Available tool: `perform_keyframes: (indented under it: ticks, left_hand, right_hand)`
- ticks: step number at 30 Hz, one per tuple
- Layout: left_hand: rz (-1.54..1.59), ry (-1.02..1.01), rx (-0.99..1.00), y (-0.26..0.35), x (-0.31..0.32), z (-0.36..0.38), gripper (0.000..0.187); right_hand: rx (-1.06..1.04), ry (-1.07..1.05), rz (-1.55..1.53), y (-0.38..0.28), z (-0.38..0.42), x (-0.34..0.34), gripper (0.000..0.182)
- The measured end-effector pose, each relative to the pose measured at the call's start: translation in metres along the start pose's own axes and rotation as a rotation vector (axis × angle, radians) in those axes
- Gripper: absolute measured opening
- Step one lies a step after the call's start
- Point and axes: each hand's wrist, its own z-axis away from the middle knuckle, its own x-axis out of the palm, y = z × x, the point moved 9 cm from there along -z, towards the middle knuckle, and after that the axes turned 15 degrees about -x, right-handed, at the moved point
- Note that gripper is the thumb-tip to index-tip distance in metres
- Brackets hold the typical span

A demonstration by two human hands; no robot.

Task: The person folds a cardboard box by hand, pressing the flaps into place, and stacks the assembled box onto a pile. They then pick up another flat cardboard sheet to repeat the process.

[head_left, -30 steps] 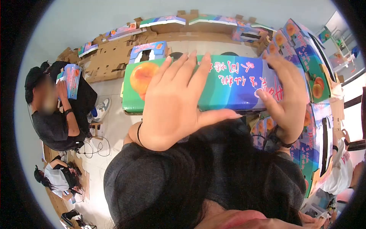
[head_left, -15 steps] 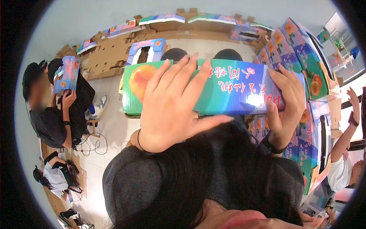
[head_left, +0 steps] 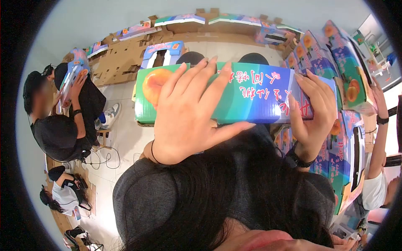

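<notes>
A long peach carton (head_left: 255, 106), printed green, blue and purple with a peach and red lettering, lies across in front of my body. My left hand (head_left: 184, 113) rests flat on its upper face, left of the middle, with the fingers spread and the thumb stretched to the right along the near edge. At the carton's right end, my right hand (head_left: 314, 104) lies on the same face, its fingers extended and its thumb apart. The carton's underside is hidden.
Stacked peach cartons (head_left: 335, 154) stand at my right, where another person's hand (head_left: 380, 104) touches an upper one. A white-and-blue carton (head_left: 161, 54) stands ahead. At left, a person holds a carton (head_left: 75, 69). Flattened cardboard (head_left: 117, 65) and cables (head_left: 104, 157) lie on the floor.
My hands stay on the carton almost unchanged. The person at right has brought a hand onto an upper stacked carton, which has shifted right. The person at left has turned their carton.
</notes>
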Motion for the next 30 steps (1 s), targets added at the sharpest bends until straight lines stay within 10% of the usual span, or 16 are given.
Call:
perform_keyframes:
  ticks: [16, 23, 30]
  left_hand:
    - [0.014, -0.016, -0.036, -0.006, 0.002, -0.004, 0.081]
    - [0.039, 0.517, 0.264, -0.013, -0.042, -0.019, 0.055]
    - [0.083, 0.452, 0.082, -0.041, 0.031, -0.022, 0.052]
  right_hand:
    - [-0.011, 0.105, 0.015, 0.000, -0.002, -0.004, 0.029]
    - [-0.292, 0.390, 0.142, 0.015, -0.023, -0.003, 0.022]
    - [-0.111, 0.258, 0.263, 0.037, -0.010, 0.064, 0.058]
